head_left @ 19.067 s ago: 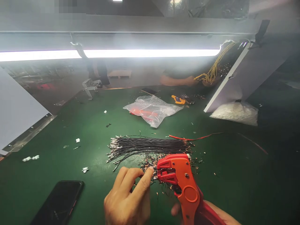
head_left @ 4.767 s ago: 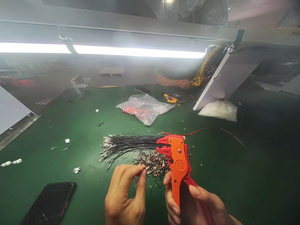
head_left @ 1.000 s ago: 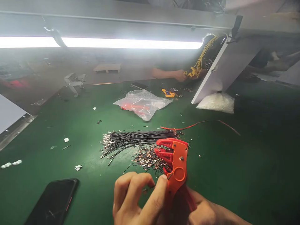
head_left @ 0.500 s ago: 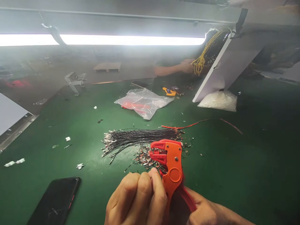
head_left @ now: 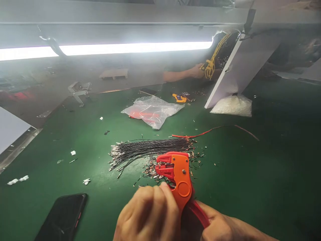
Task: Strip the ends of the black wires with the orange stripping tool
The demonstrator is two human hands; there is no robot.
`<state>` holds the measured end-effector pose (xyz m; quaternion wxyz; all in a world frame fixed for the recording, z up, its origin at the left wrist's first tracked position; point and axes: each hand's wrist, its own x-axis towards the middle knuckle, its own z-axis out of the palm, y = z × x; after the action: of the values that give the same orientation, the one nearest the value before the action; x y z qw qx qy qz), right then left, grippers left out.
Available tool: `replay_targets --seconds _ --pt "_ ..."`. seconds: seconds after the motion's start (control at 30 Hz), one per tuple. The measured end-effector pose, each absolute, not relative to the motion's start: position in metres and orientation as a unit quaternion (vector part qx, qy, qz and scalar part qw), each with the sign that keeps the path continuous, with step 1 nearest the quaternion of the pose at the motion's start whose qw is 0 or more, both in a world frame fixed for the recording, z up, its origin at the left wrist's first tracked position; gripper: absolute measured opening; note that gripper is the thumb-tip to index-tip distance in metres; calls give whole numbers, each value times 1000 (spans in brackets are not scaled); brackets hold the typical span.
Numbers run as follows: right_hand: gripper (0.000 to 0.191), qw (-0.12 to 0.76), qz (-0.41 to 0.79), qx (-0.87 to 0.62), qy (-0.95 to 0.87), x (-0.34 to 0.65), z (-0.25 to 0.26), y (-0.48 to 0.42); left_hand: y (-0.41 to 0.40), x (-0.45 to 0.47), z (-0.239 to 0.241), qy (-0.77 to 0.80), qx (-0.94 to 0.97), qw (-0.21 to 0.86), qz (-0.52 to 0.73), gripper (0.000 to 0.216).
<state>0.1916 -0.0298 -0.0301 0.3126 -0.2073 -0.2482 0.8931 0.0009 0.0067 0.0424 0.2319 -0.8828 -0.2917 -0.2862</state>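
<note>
My right hand (head_left: 220, 226) grips the handles of an orange wire stripper (head_left: 178, 177), whose jaws point up and left over the green bench (head_left: 250, 174). My left hand (head_left: 147, 214) is curled closed just left of the tool, knuckles up; what it pinches is hidden. Beyond the jaws lies a bundle of thin black wires (head_left: 150, 150) with metal ends, and a scatter of small copper-coloured bits (head_left: 152, 170) in front of it. A single red wire (head_left: 213, 130) runs off to the right.
A black phone (head_left: 62, 217) lies at the lower left. A clear plastic bag (head_left: 150, 110) with red contents, a white bag (head_left: 232, 105) and a leaning white board (head_left: 233, 73) stand further back. Across the bench another person's hand (head_left: 198, 70) holds yellow wires (head_left: 213, 62).
My left hand has closed from a finger pinch into a curled fist beside the stripper. The stripper has shifted slightly left. The other person's hand has risen with the yellow wires.
</note>
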Motion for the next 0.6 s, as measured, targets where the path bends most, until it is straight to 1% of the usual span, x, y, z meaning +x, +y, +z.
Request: replay_targets --seconds 0.03,0.1,0.2,0.3,0.37,0.43,0.5,0.57,0.6 --pt "62 312 895 -205 -245 193 -31 -31 8 0 43 -303 -879 227 -290 14" --pt "59 312 899 -198 -236 195 -31 -32 9 0 44 -341 -850 235 -326 17" --pt "59 321 906 -173 -216 194 -30 -30 8 5 42 -425 -780 240 -391 10" --pt "59 342 914 -123 -178 191 -31 -28 5 10 41 -514 -739 149 -410 8" --pt "63 348 918 -100 -162 190 -32 -28 3 12 38 -563 -702 50 -433 5" --pt "64 344 919 -101 -165 191 -35 -29 1 12 35 -587 -659 -100 -460 6" --pt "64 332 920 -113 -175 193 -39 -31 1 10 32 -571 -614 -257 -480 6" --pt "62 318 920 -129 -190 195 -45 -33 3 8 32 -506 -596 -409 -469 8" --pt "63 309 919 -138 -202 195 -47 -33 3 8 34 -510 -566 -455 -460 10"
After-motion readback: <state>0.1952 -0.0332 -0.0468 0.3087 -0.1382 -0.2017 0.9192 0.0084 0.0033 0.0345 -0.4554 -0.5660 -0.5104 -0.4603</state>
